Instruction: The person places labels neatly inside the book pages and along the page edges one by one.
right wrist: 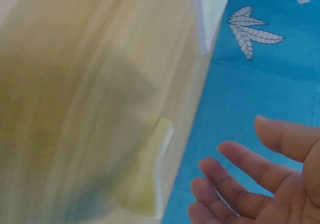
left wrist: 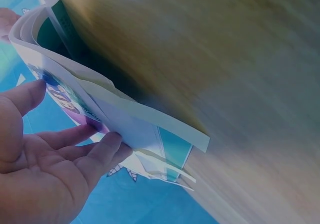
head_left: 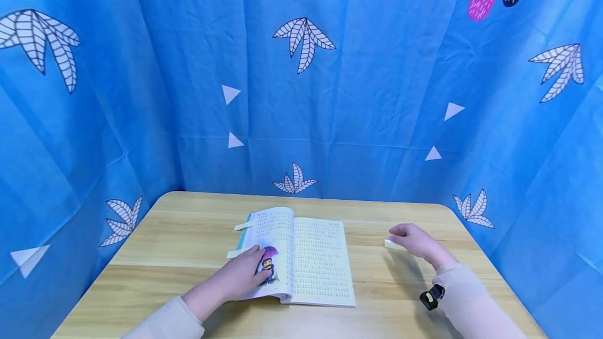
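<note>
Pages (head_left: 275, 226) of the open illustrated book (head_left: 325, 263) bow up beneath the left hand (head_left: 240, 274), whose outstretched fingers press without gripping; should that pressure slacken, the curled leaves could flip over. The right hand (head_left: 419, 240) hangs with relaxed fingers, holding nothing, near a small pale-yellow paper pad (right wrist: 147, 176) right of the book on the wooden table (head_left: 155, 276), where a stray brush could shift it.
</note>
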Action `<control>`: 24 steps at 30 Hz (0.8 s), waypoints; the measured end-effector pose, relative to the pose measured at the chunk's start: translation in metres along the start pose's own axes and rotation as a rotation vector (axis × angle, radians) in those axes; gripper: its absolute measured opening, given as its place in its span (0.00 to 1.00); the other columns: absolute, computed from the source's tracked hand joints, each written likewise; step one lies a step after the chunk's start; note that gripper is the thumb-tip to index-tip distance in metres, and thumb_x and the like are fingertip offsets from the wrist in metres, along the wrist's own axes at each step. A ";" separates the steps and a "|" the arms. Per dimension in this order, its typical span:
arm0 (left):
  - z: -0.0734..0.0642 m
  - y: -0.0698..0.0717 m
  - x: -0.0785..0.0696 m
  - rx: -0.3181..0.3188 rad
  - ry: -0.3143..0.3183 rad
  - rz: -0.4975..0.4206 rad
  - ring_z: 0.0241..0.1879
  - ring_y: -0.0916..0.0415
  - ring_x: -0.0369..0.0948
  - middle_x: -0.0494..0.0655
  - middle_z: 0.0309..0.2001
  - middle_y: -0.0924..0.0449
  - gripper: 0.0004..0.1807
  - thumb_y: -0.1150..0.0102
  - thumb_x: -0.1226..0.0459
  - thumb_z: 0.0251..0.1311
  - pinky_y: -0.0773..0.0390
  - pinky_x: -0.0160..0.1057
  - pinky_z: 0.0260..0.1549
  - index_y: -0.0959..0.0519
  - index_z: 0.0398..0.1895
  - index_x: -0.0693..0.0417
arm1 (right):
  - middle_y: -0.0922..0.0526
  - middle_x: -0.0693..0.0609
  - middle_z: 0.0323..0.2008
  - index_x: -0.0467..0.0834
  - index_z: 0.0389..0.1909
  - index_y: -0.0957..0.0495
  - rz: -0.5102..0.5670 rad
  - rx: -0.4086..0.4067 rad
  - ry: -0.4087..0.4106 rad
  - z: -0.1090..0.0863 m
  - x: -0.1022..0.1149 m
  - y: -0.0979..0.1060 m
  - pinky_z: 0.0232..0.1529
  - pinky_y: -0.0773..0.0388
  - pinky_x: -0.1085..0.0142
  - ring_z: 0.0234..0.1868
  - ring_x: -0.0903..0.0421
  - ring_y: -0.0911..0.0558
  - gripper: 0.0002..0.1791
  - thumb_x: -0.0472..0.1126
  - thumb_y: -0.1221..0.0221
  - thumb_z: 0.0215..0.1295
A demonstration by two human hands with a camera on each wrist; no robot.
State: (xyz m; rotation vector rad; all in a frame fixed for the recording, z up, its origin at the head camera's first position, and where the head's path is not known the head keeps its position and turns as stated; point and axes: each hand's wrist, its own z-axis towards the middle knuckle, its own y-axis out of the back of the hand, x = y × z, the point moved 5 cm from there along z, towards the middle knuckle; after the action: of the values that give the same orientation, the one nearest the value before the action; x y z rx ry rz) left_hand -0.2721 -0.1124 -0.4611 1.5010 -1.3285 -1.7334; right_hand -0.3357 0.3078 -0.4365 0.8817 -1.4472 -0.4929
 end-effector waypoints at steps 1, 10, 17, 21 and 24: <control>0.000 0.000 0.000 -0.001 -0.001 0.001 0.69 0.37 0.63 0.69 0.69 0.36 0.35 0.42 0.50 0.70 0.36 0.63 0.66 0.32 0.68 0.70 | 0.20 0.32 0.53 0.26 0.59 0.27 -0.017 -0.011 0.002 0.002 -0.003 -0.001 0.55 0.22 0.44 0.56 0.35 0.22 0.22 0.38 0.44 0.73; 0.000 -0.002 0.000 0.006 0.000 0.004 0.69 0.38 0.63 0.69 0.70 0.36 0.35 0.42 0.50 0.70 0.36 0.63 0.66 0.32 0.68 0.70 | 0.17 0.35 0.46 0.28 0.52 0.22 -0.137 -0.100 -0.008 0.014 -0.018 -0.007 0.53 0.22 0.43 0.50 0.37 0.19 0.15 0.33 0.43 0.70; 0.001 -0.004 0.000 0.011 0.001 0.019 0.69 0.38 0.62 0.68 0.70 0.36 0.36 0.43 0.49 0.70 0.35 0.62 0.66 0.32 0.69 0.69 | 0.17 0.34 0.44 0.30 0.46 0.19 -0.247 -0.137 -0.030 0.021 -0.026 -0.010 0.53 0.23 0.42 0.49 0.35 0.19 0.11 0.29 0.41 0.65; 0.002 -0.003 0.000 0.012 0.007 0.021 0.70 0.38 0.62 0.67 0.70 0.36 0.36 0.43 0.49 0.70 0.36 0.62 0.66 0.32 0.69 0.68 | 0.16 0.34 0.44 0.31 0.45 0.18 -0.267 -0.166 -0.034 0.023 -0.029 -0.011 0.53 0.23 0.41 0.49 0.34 0.19 0.10 0.28 0.41 0.64; 0.002 -0.003 -0.001 0.016 0.017 0.026 0.70 0.38 0.62 0.67 0.70 0.36 0.36 0.43 0.49 0.70 0.36 0.62 0.66 0.32 0.69 0.68 | 0.15 0.35 0.43 0.32 0.42 0.17 -0.305 -0.194 -0.022 0.025 -0.031 -0.011 0.53 0.23 0.42 0.48 0.34 0.19 0.09 0.29 0.39 0.62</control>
State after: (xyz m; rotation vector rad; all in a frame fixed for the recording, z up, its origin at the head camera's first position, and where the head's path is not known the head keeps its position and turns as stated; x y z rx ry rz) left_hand -0.2729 -0.1103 -0.4633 1.4978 -1.3500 -1.6941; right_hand -0.3605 0.3193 -0.4671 0.9462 -1.2654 -0.8584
